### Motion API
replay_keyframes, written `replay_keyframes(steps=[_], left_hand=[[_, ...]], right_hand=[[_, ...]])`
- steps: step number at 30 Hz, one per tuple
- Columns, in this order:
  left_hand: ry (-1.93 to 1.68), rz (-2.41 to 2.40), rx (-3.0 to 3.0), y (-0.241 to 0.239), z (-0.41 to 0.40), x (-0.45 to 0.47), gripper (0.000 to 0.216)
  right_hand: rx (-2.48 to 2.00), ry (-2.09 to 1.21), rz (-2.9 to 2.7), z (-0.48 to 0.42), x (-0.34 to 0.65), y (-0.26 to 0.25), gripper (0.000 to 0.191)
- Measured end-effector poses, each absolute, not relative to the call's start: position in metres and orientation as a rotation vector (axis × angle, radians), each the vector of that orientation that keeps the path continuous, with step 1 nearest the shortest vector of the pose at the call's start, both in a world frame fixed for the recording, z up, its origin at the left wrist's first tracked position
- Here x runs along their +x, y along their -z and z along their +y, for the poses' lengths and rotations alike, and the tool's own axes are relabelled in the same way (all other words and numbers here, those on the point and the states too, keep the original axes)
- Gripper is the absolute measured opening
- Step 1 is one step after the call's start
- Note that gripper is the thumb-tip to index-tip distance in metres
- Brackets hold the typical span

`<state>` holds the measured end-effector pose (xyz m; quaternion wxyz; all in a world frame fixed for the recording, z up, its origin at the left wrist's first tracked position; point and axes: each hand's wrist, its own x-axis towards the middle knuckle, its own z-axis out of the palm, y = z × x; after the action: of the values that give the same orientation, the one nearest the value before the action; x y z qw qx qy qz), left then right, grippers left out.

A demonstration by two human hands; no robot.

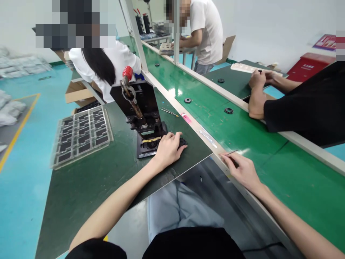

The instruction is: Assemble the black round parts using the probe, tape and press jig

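My left hand (167, 149) rests on the dark green bench, its thumb and fingers around a black ring-shaped part (183, 142). Right beside it stands a black toggle press (147, 124) with a red-knobbed lever, and a black piece with a yellow strip (151, 140) sits in its base. Over the conveyor's pale edge rail, my right hand (244, 171) pinches a thin, dark, rod-like tool (232, 152); its exact kind is unclear. White strips (208, 137) and a pink item (186, 118) lie on the rail between my hands.
A clear tray (109, 135) of black square parts lies on the bench's left. Thin metal tools (169, 112) lie behind the press. Black rings (228, 110) sit on the green conveyor (269, 158). Co-workers sit or stand to the left, far side and right (302, 100).
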<state>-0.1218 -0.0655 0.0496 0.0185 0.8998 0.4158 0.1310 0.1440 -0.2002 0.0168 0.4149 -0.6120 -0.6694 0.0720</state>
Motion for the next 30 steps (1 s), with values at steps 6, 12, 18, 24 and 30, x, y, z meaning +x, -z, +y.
replay_keyframes(steps=[6,12,18,24,30], left_hand=[[-0.683,0.941,2.816,-0.044,-0.103,-0.173,0.041],[-0.832,1.353,2.751,-0.027,-0.132,-0.207,0.042],[-0.866,1.264,2.646,-0.019,-0.134,-0.219,0.057],[-0.731,1.001,2.424,-0.016,-0.126,-0.232,0.051],[-0.72,1.005,2.351,-0.014,-0.126,-0.236,0.043]], right_hand=[[-1.501,-0.037,-1.415,-0.208,0.141,-0.028,0.022],[-1.226,-0.534,-1.636,-0.164,0.073,-0.045,0.019],[-0.987,-0.764,-1.73,-0.081,-0.016,-0.046,0.035],[-1.025,-0.671,-1.768,-0.046,-0.045,-0.03,0.037],[-1.078,-0.546,-1.843,-0.046,-0.044,-0.026,0.03]])
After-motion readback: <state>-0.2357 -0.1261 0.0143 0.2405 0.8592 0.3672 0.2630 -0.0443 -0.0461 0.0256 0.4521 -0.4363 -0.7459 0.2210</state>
